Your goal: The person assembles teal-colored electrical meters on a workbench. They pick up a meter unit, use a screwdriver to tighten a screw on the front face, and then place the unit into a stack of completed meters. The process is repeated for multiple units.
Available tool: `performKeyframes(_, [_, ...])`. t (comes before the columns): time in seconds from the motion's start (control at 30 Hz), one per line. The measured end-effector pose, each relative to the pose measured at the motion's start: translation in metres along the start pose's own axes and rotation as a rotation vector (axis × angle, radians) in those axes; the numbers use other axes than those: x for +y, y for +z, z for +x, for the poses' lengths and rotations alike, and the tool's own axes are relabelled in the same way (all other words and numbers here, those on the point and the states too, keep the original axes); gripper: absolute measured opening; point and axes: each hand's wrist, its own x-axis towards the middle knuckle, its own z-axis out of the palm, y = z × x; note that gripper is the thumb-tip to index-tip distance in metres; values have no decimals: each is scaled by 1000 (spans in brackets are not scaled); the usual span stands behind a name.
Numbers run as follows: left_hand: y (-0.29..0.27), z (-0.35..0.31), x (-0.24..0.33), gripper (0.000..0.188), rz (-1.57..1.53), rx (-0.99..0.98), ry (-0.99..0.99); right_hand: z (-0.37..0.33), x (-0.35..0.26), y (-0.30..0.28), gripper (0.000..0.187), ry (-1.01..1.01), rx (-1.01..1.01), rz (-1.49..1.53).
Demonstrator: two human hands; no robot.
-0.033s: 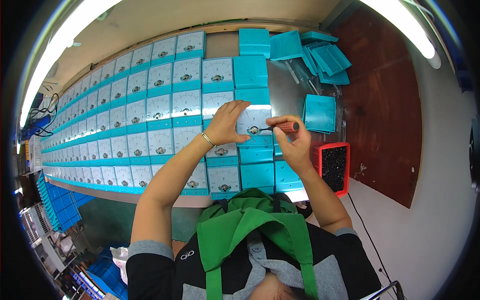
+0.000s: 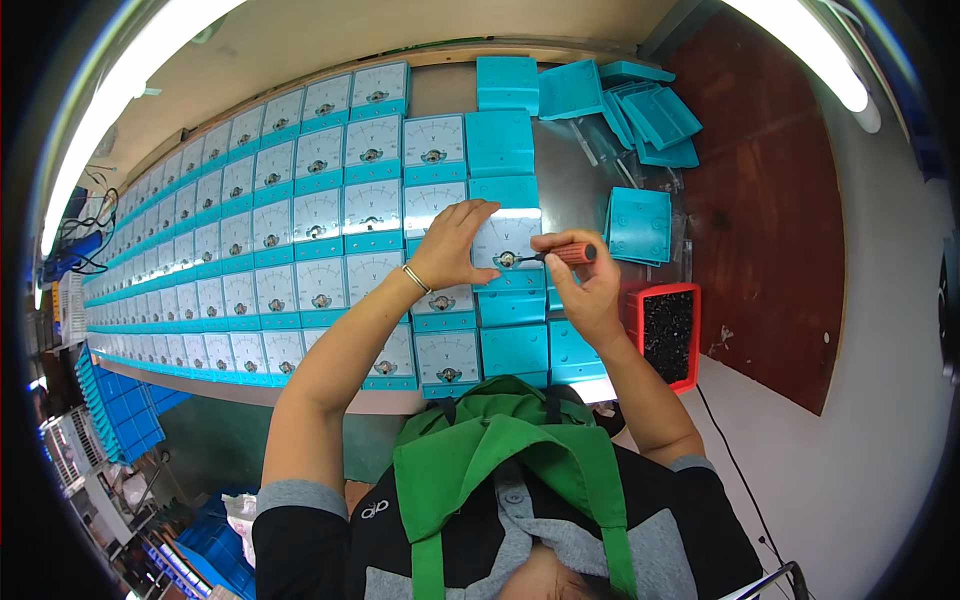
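Meter [image 2: 505, 232]: in the column of teal cases [image 2: 500, 145], between our two hands; we cannot tell what it rests on.
Left hand [image 2: 452, 245]: thumb and fingers spread wide, holding the meter by its left corners.
Right hand [image 2: 588, 285]: fingers curled closed round the screwdriver [image 2: 572, 254], whose tip is at the metal part low on the meter's face.
Rows [image 2: 372, 206]: more meters, packed close to our left; our left hand and forearm hide some.
Stack [image 2: 640, 225]: teal, just beyond our right hand.
Pile [image 2: 660, 120]: loose teal cases, tilted and overlapping, farther off on the table [image 2: 440, 88].
Bin [image 2: 696, 345]: red, full of small black parts [image 2: 667, 335], beside our right forearm.
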Motion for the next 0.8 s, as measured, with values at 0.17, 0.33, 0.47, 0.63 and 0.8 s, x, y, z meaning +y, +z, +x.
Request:
performKeyframes(0.17, [1, 1, 0, 94, 15, -2, -4, -6, 17, 4, 21, 7, 2, 13])
performKeyframes(0.33, [0, -1, 1, 93, 21, -15, -19, -9, 24, 3, 20, -36, -59, -65])
performKeyframes(0.47, [-2, 0, 4, 93, 39, -26, -23, 4, 11, 0, 18, -112, -239, -194])
performKeyframes(0.63, [-1, -1, 4, 95, 52, -34, -34, 6, 15, 2, 16, -55, -206, -98])
performKeyframes(0.8, [1, 3, 10, 100, 159, 18, -14, 3, 11, 8, 15, -46, -110, -117])
